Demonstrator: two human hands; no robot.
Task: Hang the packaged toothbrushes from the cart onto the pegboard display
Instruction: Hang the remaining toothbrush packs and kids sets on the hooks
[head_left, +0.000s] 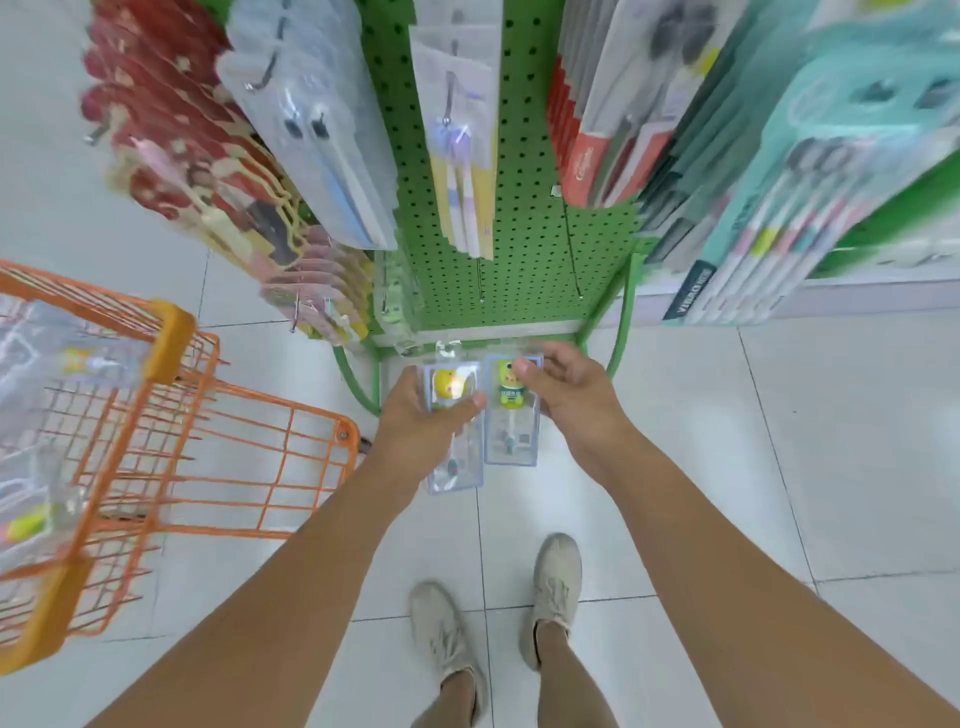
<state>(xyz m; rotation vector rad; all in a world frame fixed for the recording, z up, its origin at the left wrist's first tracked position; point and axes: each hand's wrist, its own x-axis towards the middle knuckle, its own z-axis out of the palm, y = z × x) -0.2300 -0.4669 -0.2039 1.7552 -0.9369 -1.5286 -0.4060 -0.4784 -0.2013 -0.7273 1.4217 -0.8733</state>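
A pair of pale grey lace-up sneakers (555, 587) stands on a glossy white tiled floor (857, 441), one foot slightly ahead of the other. Dark grout lines cross the tiles, and a low white shelf base (883, 296) runs along at right.

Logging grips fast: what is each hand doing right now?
Left hand: holds the clear blister pack with yellow character toothbrush.
Right hand: pinches the clear blister pack with green character toothbrush.
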